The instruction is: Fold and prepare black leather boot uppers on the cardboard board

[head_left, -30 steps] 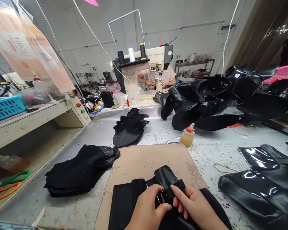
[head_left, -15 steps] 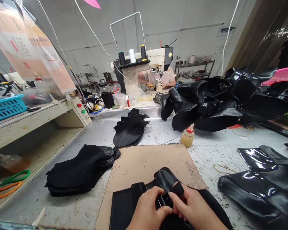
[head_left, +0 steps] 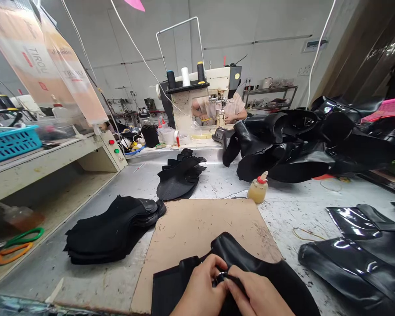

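Observation:
A black leather boot upper (head_left: 246, 250) lies across the brown cardboard sheet (head_left: 197, 215) in front of me. My left hand (head_left: 206, 283) is closed, with thumb and forefinger pinching a small shiny buckle-like piece (head_left: 221, 277) on the upper. Right against it, my right hand (head_left: 250, 287) is closed too, pinching a black strap at that piece. The fingers cover most of the strap and the shiny part. A stack of black fabric-backed pieces (head_left: 102, 232) rests to the left, and more black cut pieces (head_left: 179, 175) lie fanned out beyond the cardboard.
Glossy black uppers (head_left: 352, 259) lie on the right; a pile of boot uppers (head_left: 283, 145) stands behind them. A glue bottle (head_left: 258, 188) is at the cardboard's far corner. Scissors (head_left: 16, 248) lie on the left shelf. Another person (head_left: 230, 107) sits behind the sewing machine (head_left: 184, 101).
The strap's loose end, raised above the fingers before, has come down under my right hand. Both hands have drawn closer together around the shiny piece. The view has shifted slightly.

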The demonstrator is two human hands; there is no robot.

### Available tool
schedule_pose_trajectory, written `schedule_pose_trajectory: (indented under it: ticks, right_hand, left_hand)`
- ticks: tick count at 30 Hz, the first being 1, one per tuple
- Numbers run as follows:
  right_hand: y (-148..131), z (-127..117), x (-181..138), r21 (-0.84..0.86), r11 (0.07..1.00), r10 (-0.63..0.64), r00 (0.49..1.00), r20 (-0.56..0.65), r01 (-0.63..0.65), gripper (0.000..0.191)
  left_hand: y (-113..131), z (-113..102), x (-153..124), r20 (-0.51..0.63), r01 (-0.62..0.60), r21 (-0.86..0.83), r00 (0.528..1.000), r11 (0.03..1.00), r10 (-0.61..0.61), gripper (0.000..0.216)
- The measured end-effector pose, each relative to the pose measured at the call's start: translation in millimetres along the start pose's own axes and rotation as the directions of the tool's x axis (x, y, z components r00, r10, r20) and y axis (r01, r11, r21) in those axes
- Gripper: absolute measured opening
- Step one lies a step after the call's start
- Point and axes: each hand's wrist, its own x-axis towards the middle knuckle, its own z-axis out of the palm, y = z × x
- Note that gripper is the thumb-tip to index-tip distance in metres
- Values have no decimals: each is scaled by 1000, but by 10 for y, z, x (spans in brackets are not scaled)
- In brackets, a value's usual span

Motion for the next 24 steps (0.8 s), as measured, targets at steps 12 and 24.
schedule_pose_trajectory:
  ticks: [12,24]
  right_hand:
    - [58,164,-27,-100,976,-204,969,-139,191,20]
    - [-71,-396,73,581,756,107,932,347,-303,20]
  left_hand:
    - [-126,53,57,51,22,-295,999,955,-7,24]
    - [-93,-243,-86,309,92,-334,951,938,17,37]
